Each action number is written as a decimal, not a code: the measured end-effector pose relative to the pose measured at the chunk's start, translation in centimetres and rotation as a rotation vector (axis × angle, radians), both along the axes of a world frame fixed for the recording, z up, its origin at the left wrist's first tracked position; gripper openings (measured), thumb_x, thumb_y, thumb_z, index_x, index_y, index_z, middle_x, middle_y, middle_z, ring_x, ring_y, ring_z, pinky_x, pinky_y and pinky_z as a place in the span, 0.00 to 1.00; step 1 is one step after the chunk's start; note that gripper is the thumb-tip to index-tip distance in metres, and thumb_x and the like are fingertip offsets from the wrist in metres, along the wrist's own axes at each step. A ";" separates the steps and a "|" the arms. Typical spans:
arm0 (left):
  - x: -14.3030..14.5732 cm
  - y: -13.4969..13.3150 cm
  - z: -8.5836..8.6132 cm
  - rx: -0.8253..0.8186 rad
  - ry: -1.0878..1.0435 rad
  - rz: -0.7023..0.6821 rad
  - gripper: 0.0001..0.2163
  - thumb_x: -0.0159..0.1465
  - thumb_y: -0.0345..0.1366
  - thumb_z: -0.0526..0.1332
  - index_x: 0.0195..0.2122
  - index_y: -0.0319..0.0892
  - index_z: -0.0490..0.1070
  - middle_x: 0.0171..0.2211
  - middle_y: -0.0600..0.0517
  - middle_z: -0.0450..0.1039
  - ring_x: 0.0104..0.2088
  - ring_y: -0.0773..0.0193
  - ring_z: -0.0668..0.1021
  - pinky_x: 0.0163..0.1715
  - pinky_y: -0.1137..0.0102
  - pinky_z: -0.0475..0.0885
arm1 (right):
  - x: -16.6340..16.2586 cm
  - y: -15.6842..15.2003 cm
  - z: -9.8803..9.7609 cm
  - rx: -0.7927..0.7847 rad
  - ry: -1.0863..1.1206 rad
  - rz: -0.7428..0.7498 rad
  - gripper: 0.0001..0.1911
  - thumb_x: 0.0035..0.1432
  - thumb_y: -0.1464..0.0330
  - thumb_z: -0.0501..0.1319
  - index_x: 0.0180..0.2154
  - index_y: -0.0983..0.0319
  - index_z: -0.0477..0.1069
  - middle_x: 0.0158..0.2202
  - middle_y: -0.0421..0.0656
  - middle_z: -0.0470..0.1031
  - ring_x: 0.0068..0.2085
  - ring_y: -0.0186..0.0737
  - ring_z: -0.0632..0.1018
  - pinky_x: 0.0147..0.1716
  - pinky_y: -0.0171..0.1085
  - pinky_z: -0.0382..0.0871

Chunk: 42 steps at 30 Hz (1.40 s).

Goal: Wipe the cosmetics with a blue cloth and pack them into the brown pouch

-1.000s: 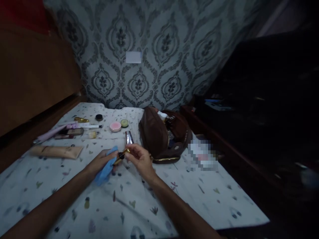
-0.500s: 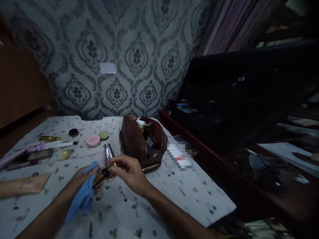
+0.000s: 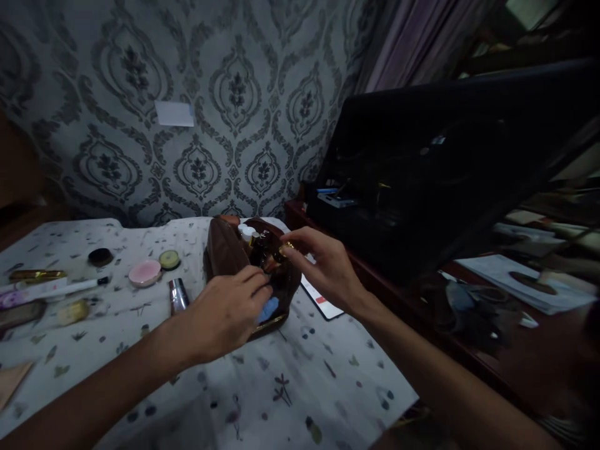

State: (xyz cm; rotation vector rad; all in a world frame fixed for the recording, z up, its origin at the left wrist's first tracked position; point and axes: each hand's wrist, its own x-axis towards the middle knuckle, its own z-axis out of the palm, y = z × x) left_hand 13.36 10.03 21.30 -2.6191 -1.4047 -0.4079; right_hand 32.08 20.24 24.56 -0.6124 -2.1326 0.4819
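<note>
A brown zip makeup bag (image 3: 224, 250) stands open on the patterned cloth, with white-capped and dark items inside. My right hand (image 3: 328, 262) is over its right side, thumb and fingers pinching a small bottle by its gold cap (image 3: 287, 248); the bottle's lower part is down in the bag opening. At the bag's front, my left hand (image 3: 225, 312) is closed, and a blue cloth (image 3: 267, 310) shows below its fingertips. A silver tube (image 3: 179, 296) stands left of the bag, near my left wrist.
Left of the bag lie a pink compact (image 3: 145, 273), a yellow-green round pot (image 3: 169, 259), a black round lid (image 3: 100, 257), a white brush or pencil (image 3: 79, 287) and a gold tube (image 3: 37, 275). A phone (image 3: 323, 301) lies right of the bag, beside a large black screen (image 3: 422, 175).
Both hands have moved right, from the tabletop to the bag. The bottle has left the blue cloth and is now in the bag opening, held by my right hand. The view has shifted right.
</note>
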 end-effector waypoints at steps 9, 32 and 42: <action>2.1 2.6 -2.9 -0.117 0.315 -0.079 0.25 0.51 0.28 0.64 0.52 0.32 0.71 0.52 0.33 0.74 0.51 0.44 0.74 0.35 0.62 0.72 | 1.3 1.8 -0.2 0.134 -0.581 -0.018 0.05 0.63 0.73 0.57 0.36 0.63 0.71 0.33 0.42 0.74 0.31 0.35 0.72 0.31 0.34 0.60; 1.7 2.1 -3.8 -0.181 0.183 -0.055 0.21 0.47 0.29 0.68 0.45 0.41 0.75 0.53 0.37 0.73 0.46 0.47 0.73 0.30 0.63 0.68 | -1.1 2.2 -1.0 0.197 -1.037 -0.195 0.06 0.59 0.74 0.63 0.39 0.60 0.72 0.31 0.44 0.77 0.30 0.38 0.74 0.23 0.37 0.47; 2.1 2.1 -2.8 -0.183 0.318 -0.018 0.24 0.47 0.31 0.69 0.47 0.38 0.75 0.55 0.37 0.71 0.47 0.48 0.72 0.29 0.66 0.69 | -0.6 1.5 -1.5 0.227 -1.063 -0.193 0.07 0.63 0.76 0.58 0.35 0.64 0.74 0.36 0.46 0.74 0.33 0.38 0.72 0.24 0.37 0.51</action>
